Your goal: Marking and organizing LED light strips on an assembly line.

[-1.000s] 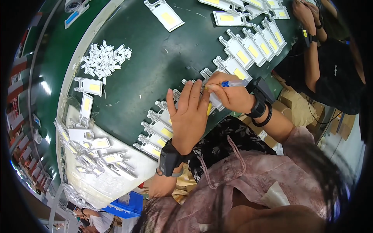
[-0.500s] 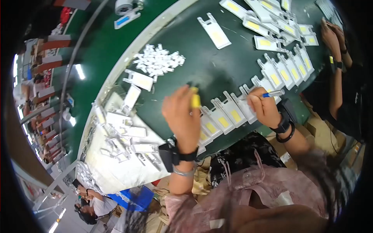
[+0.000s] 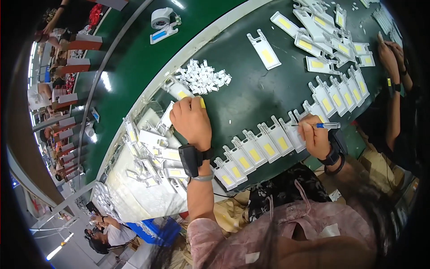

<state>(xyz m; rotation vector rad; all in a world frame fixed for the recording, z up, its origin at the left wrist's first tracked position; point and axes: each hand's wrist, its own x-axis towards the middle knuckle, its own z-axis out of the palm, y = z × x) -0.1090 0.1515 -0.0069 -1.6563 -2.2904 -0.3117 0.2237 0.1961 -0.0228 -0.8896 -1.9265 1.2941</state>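
Note:
My left hand (image 3: 193,122), fingers curled, is over the left end of the table beside two white plastic plates, one with a yellow patch (image 3: 183,94). Something yellow (image 3: 202,102) wraps or sits at one of its fingers; its fingertips are hidden. In my right hand (image 3: 313,136) is a thin screwdriver (image 3: 330,126) with a clear and blue handle, its shaft pointing left. That hand hovers over a row of white plates with yellow patches (image 3: 268,149), lined up overlapping along the near table edge. A heap of small white clips (image 3: 204,77) lies beyond my left hand.
Loose plates (image 3: 154,145) pile up on a pale sheet (image 3: 130,193) at the left. One plate (image 3: 266,53) lies alone mid-table; more are heaped (image 3: 320,33) at the far right. A co-worker's hands (image 3: 389,54) are at the right. A green surface with a white roll (image 3: 162,19) stretches beyond the table's rim.
My left hand has moved left, from above the row to the loose plates by the clip heap, uncovering the row's left end. My right hand keeps the screwdriver over the row. The view has shifted slightly.

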